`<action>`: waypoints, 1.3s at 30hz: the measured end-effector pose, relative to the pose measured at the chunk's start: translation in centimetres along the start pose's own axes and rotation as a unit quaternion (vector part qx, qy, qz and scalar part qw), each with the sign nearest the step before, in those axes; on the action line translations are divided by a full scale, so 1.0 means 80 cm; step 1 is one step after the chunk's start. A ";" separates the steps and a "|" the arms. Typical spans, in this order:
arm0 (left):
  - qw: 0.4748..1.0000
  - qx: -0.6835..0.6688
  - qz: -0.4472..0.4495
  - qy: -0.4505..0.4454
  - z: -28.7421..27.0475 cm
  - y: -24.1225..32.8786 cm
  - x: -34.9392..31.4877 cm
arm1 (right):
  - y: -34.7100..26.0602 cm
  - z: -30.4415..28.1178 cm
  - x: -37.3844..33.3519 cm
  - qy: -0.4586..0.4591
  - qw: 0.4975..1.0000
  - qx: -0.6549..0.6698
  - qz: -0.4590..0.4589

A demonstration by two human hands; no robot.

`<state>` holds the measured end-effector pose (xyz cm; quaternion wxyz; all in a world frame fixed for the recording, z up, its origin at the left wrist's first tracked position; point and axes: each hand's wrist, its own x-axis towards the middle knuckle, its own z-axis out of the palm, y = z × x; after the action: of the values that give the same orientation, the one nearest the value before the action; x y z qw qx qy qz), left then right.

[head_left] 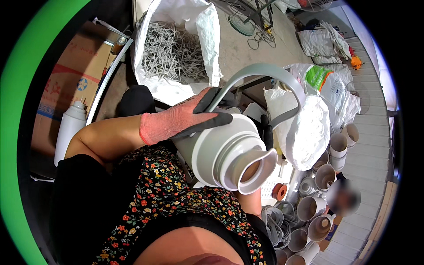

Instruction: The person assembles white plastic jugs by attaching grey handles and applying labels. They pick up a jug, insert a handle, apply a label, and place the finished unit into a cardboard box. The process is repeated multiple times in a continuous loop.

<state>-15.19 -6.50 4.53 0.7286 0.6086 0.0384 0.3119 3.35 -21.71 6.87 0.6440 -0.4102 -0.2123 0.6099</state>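
A pale grey plastic jug point(207, 150), perhaps a vacuum flask shell, lies tilted in front of my lap. Its stepped neck and flared spout point(263, 174) face down and to the right. From its upper side rises a broad curved grey handle point(285, 77). My left hand point(185, 115), in a pink glove with dark fingers, grips the jug where one end of the handle meets the body. Dark gloved fingers of my right hand point(267, 134) press against the jug's far right side, near the handle's other end. The rest of that hand is hidden behind the jug.
An open white sack point(211, 48) of thin grey plastic pieces stands ahead. To the right are a white bag point(316, 137), several pale cylindrical shells point(308, 208), grey curved handles point(278, 229) and a reddish-brown spool point(279, 191). A cardboard box point(66, 70) and white bottle point(71, 126) are left.
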 end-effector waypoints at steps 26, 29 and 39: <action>0.954 0.268 -0.109 -0.083 -0.034 -0.035 0.009 | 0.006 -0.057 -0.056 0.137 0.964 -0.028 -0.224; 0.947 0.290 -0.117 -0.078 -0.031 -0.043 -0.001 | 0.010 -0.062 -0.058 0.151 0.970 0.045 -0.187; 0.855 0.462 -0.002 -0.237 0.010 -0.104 0.029 | -0.023 -0.121 -0.162 0.190 0.891 0.338 -0.237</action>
<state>-9.56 -6.57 -2.08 0.3512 0.9305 0.0051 0.1035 9.82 -36.60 5.66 0.8970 -0.2135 0.0419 0.3849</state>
